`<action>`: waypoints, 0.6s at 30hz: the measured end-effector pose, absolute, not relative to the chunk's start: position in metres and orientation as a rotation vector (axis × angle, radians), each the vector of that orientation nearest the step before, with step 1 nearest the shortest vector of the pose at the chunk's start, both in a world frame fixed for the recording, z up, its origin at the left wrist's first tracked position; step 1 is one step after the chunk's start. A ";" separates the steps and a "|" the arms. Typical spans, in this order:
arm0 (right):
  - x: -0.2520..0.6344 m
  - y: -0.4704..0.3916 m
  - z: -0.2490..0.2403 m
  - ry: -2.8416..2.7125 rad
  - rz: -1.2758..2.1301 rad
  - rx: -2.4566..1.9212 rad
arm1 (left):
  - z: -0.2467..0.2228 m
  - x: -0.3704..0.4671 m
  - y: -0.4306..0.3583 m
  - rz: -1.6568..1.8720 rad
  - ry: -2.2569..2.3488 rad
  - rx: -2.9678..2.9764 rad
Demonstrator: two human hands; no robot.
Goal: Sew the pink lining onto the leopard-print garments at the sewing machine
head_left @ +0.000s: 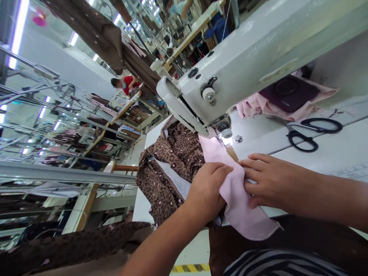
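Note:
A strip of pink fabric (241, 214) runs from under the sewing machine's needle area toward me, its near end hanging over the table edge. My left hand (205, 188) is closed on the strip's left side, its fingers curled and partly hidden. On the other edge lies my right hand (271, 182), fingers stretched out and touching the fabric. Leopard-print brown fabric (163, 180) is bunched left of the strip, partly beneath my left hand. The sewing machine (198, 96) stands over the far end of the strip, its small lamp lit by the needle.
Black-handled scissors (306, 140) lie on the white table (322, 161) to the right. Behind them, a dark phone-like object (289, 92) rests on crumpled pink cloth (251, 107). Brown printed cloth (94, 30) hangs at upper left. A person in red (129, 84) sits farther back.

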State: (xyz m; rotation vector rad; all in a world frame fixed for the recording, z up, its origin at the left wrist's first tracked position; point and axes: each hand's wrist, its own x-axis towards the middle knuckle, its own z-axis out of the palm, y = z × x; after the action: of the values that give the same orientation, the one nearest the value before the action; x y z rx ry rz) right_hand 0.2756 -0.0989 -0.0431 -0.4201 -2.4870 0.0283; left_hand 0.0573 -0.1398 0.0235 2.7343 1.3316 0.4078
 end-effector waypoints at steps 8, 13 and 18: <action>0.274 -0.098 -0.049 -2.494 -0.047 -0.408 | 0.019 0.039 -0.129 0.307 0.791 3.202; 0.272 -0.099 -0.053 -2.484 -0.105 -0.410 | 0.019 0.042 -0.135 0.256 1.141 3.068; 0.273 -0.099 -0.054 -2.454 -0.105 -0.404 | 0.009 0.048 -0.139 0.288 1.496 2.943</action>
State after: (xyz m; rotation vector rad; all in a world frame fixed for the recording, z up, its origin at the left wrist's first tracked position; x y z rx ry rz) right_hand 0.2729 -0.0994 -0.0537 -0.4043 -2.4545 -0.1054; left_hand 0.0480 -0.1391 0.0089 2.9432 1.4959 0.2878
